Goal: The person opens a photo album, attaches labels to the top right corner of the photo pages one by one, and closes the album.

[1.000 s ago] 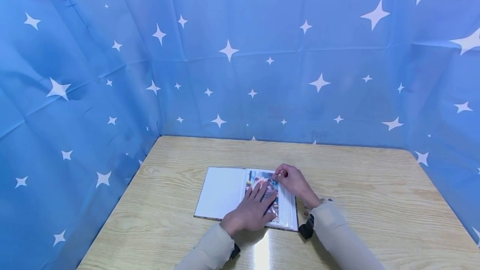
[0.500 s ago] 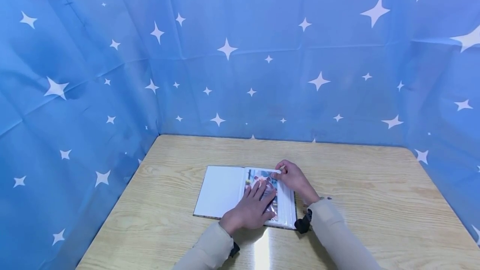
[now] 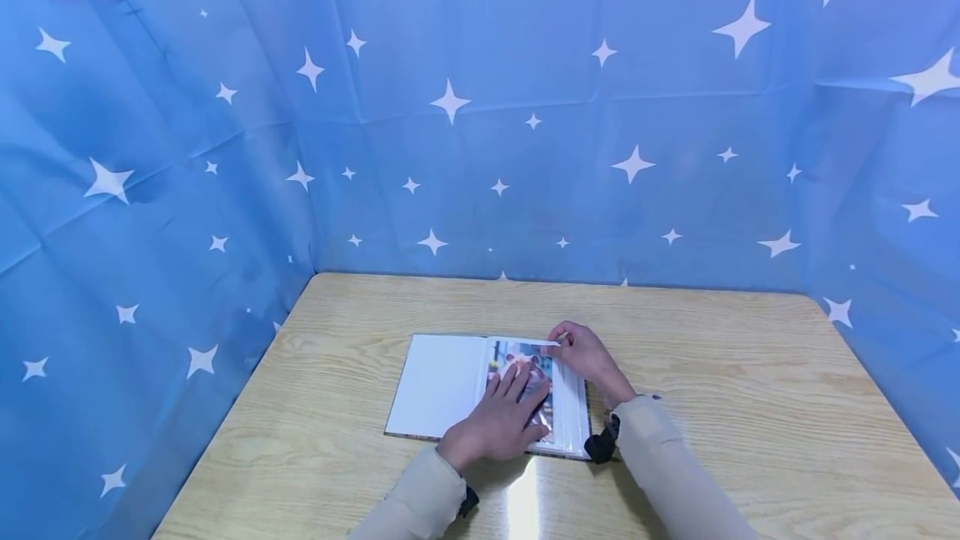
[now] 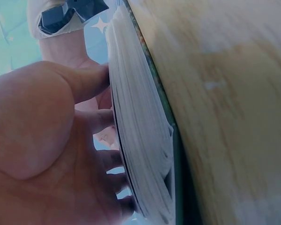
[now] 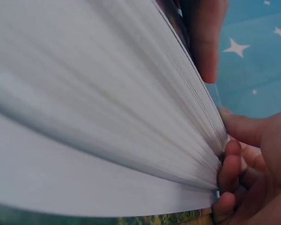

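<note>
An open photo album (image 3: 442, 382) lies on the wooden table (image 3: 712, 407); its left page is blank white and its right page holds a photo (image 3: 528, 373). My left hand (image 3: 498, 419) lies flat on the right page with straight fingers, which press on the page stack (image 4: 140, 140). My right hand (image 3: 588, 357) pinches the top right corner of a page, with its fingertips (image 5: 232, 168) curled against the page edges (image 5: 196, 122).
Blue cloth with white stars (image 3: 525, 107) walls the table at the back and on both sides. Bare wood lies around the album. A black wrist strap (image 3: 600, 444) sits on the right sleeve.
My right hand has shifted slightly along the album's top right corner. The left hand stays flat on the page.
</note>
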The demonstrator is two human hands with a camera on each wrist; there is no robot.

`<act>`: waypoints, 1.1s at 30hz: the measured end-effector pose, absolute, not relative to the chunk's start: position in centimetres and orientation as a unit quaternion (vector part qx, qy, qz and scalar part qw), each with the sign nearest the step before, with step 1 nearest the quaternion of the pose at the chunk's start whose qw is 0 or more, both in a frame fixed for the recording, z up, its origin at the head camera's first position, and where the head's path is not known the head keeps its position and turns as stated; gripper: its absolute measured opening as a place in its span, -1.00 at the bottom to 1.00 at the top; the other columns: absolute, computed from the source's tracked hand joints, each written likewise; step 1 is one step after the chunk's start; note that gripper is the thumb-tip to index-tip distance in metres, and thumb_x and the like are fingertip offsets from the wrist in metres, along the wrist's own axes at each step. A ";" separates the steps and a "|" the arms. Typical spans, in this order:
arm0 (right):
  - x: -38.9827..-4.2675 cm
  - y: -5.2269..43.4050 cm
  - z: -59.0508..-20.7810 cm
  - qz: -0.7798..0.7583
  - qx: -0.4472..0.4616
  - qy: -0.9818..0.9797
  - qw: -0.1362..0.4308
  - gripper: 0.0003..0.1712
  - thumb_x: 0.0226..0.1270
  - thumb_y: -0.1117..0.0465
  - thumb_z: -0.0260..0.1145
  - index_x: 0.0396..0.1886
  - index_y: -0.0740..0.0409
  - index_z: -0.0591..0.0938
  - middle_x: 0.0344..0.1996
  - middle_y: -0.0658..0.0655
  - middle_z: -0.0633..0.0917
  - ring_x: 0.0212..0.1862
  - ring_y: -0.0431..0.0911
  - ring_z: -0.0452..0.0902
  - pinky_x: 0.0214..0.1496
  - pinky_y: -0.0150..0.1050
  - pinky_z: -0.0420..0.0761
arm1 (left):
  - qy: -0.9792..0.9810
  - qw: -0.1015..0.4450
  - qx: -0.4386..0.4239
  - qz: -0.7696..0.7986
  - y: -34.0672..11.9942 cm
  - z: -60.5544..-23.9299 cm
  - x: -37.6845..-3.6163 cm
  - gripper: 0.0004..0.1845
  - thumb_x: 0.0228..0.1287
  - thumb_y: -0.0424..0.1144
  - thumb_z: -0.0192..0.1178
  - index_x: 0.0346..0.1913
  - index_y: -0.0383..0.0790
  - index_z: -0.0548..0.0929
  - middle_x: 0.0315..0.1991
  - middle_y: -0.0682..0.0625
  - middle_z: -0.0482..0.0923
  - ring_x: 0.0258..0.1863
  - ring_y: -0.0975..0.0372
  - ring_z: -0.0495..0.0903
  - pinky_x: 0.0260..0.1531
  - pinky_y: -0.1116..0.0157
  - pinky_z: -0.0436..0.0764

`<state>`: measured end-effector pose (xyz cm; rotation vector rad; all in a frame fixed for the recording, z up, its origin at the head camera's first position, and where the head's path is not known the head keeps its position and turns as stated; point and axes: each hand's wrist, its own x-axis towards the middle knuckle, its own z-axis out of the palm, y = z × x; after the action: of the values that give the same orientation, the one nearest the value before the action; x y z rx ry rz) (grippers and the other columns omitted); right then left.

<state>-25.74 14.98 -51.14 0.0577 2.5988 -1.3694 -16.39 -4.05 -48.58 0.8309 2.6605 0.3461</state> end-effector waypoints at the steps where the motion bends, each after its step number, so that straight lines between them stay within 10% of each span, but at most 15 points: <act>1: -25.8 15.0 -51.2 -0.466 0.022 0.879 0.103 -0.85 0.38 0.14 0.32 -0.18 0.10 0.60 -0.52 0.05 0.41 -0.45 -0.06 0.31 -0.41 -0.23 0.33 | 0.934 0.166 0.291 0.123 -4.0 -48.6 -16.4 -0.32 0.53 0.10 -0.06 0.58 0.01 0.08 0.61 -0.16 -0.21 0.59 0.00 -0.25 0.52 -0.07 -0.09; 25: -24.2 16.5 -50.8 -0.478 -0.040 0.872 0.099 -0.71 0.51 0.27 0.05 0.12 0.19 0.53 -0.47 0.10 0.57 -0.46 -0.08 0.42 -0.44 -0.26 0.44 | 0.934 0.158 0.292 0.133 -4.2 -48.9 -16.3 -0.34 0.53 0.10 -0.09 0.58 0.01 0.11 0.61 -0.15 -0.23 0.59 -0.01 -0.24 0.52 -0.06 -0.12; 33: -22.7 16.7 -50.0 -0.419 -0.092 0.902 0.051 -0.69 0.47 0.29 0.17 0.15 0.25 0.54 -0.17 0.13 0.67 -0.13 -0.03 0.59 -0.10 -0.13 0.63 | 0.933 0.158 0.292 0.140 -4.2 -48.8 -16.2 -0.34 0.53 0.10 -0.09 0.57 0.02 0.11 0.62 -0.13 -0.25 0.59 -0.01 -0.26 0.52 -0.07 -0.11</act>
<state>-22.70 16.71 -49.98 -0.2802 2.7460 -1.2746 -16.23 -4.17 -48.81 0.8359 2.6676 0.3998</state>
